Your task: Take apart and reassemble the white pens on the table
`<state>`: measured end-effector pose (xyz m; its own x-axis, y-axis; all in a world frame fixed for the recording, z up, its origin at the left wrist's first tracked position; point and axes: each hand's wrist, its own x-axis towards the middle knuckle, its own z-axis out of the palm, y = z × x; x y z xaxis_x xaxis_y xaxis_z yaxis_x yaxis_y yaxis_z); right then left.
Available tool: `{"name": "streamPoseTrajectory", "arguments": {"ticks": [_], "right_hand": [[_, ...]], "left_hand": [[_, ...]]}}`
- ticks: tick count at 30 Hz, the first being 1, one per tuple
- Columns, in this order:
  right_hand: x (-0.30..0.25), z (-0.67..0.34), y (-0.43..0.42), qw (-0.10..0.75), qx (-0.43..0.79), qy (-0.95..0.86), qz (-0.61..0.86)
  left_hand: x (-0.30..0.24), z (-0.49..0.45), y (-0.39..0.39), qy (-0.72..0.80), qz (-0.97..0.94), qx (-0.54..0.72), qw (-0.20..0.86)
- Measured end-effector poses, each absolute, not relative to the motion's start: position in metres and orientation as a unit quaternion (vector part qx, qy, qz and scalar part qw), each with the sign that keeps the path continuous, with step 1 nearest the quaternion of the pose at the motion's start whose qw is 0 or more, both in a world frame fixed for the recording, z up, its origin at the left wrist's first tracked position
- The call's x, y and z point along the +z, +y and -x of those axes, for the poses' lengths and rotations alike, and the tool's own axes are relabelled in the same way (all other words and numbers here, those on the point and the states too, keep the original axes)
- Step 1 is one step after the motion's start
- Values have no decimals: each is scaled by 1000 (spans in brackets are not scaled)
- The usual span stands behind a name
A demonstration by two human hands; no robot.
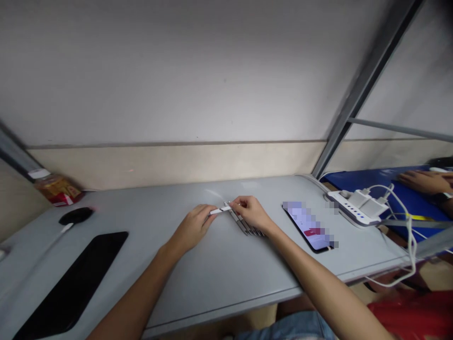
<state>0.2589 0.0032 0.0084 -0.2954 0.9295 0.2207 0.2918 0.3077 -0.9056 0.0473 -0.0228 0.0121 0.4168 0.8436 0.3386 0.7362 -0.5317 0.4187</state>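
Note:
My left hand (194,227) and my right hand (250,213) meet over the middle of the grey table (219,269). Both are closed in a pinch on one thin white pen-like stick (220,210), held level between them just above the tabletop. Under my right hand lies a row of several similar grey-and-white sticks (246,225), side by side and angled toward the front right. My right palm hides part of that row.
A lit phone (309,226) lies right of my hands. A white power strip (354,208) with chargers and cables sits at the right edge. A black mat (76,281), a black mouse-like object (75,216) and a jar (56,188) are on the left. Another person's hand (423,182) rests on a blue surface, far right.

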Motion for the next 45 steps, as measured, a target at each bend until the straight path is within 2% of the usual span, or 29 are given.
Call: {"name": "streamPoseTrajectory", "arguments": {"ticks": [8,19,22,27,29,33,38,43,45], "right_hand": [[10,-262,3,336,539,-652,414],[15,-263,2,322,624,-586,404],[16,-262,1,335,582,-630,391],[19,-263,-3,388,333,-768,386],[21,-264,-4,407,291,-785,365],[20,-263,-3,438,295,-773,352],[14,-263,-1,377,332,-760,411],[13,-264,2,416,306,-762,390],[11,-264,3,397,327,-754,407]], "left_hand": [[10,-48,-21,464,-854,237,4],[15,-51,-25,503,-845,167,-79],[12,-50,-25,506,-844,164,-71],[9,-46,-23,515,-837,186,-3],[8,-45,-22,512,-835,197,42],[7,-47,-22,501,-831,222,93],[7,-47,-23,504,-830,223,88],[5,-45,-21,505,-834,205,83],[4,-45,-21,508,-830,213,85]]}}
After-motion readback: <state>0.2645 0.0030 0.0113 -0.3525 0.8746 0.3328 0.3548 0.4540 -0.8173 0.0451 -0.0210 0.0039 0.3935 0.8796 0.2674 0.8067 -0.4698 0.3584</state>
